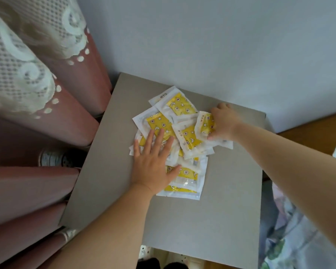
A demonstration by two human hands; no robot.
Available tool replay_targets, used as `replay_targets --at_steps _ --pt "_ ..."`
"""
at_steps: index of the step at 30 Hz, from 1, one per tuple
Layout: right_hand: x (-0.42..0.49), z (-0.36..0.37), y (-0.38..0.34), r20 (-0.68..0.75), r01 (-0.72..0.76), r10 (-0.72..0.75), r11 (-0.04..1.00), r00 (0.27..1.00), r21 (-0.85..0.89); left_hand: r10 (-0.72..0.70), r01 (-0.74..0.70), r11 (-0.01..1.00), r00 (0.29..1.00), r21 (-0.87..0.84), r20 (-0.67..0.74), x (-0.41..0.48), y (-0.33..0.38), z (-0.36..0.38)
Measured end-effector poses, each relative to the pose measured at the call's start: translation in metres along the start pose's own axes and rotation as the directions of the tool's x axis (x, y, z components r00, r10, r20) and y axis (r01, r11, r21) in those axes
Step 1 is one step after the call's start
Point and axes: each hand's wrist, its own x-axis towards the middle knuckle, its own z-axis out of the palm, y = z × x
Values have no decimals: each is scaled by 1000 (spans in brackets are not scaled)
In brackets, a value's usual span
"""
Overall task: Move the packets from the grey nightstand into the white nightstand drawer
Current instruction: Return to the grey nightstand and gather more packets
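Observation:
A loose pile of several white packets with yellow star-patterned inserts (175,136) lies on the top of the grey nightstand (211,220), towards its back half. My left hand (153,164) lies flat with spread fingers on the left side of the pile. My right hand (224,123) is at the pile's right edge, its fingers closed around one packet (205,124) that is lifted and curled up off the others. The white nightstand and its drawer are not in view.
Pink curtains with white lace (37,84) hang close along the left of the nightstand. A pale wall (202,35) is behind it. A wooden bed frame (308,129) and patterned bedding (299,239) are at the right.

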Motion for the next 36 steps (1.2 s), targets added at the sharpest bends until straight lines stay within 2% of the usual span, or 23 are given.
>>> replay_targets --at_steps 4,6,9,11,15,17,20,22,23,24,25,26,27,31,34,36 --pt "-9 -20 7 103 39 -49 995 993 95 0 0 1000 1000 -9 4 1 -1 -1" --pt "-18 -32 3 132 122 -135 987 982 101 -5 6 1000 1000 -12 4 1 -1 0" --pt "-24 -29 -20 166 366 -356 930 919 -32 -34 34 999 999 -5 9 1 0 0" --pt "-22 -16 -36 147 417 -402 904 904 -90 -49 49 999 999 -7 13 1 1 0" --pt "-18 -7 -42 42 340 -338 939 940 -49 -53 53 999 999 -6 7 2 1 1" --pt "-17 -6 -35 61 254 -256 967 965 33 -53 53 999 999 -6 6 2 1 2" --pt "-23 -1 -22 72 165 -168 985 983 45 -52 52 999 999 -9 -1 1 1 2" --pt "-33 1 -10 40 15 -25 971 999 239 -45 45 999 999 -9 -17 1 1 2" --pt "-40 1 -2 29 -104 101 910 994 402 -37 36 999 999 -11 -28 2 1 2" --pt "-47 3 6 52 -238 253 790 966 565 -28 27 1000 999 -9 -38 1 1 3" --pt "-53 6 13 112 -352 393 619 913 702 -21 21 1000 999 -9 -39 1 1 2" --pt "-61 11 17 188 -430 484 455 854 780 -17 16 1000 999 -11 -43 1 1 2" --pt "-68 19 18 258 -478 521 349 814 806 -18 17 1000 999 -21 -45 2 1 2" --pt "-87 45 4 379 -561 551 206 744 802 -38 29 993 996 -118 -77 1 1 -2" --pt "-93 39 4 417 -557 516 147 748 817 -19 -14 969 991 -248 -131 -6 0 -8" --pt "-95 35 6 415 -546 487 159 768 823 -72 5 918 986 -398 -154 -9 1 -18"
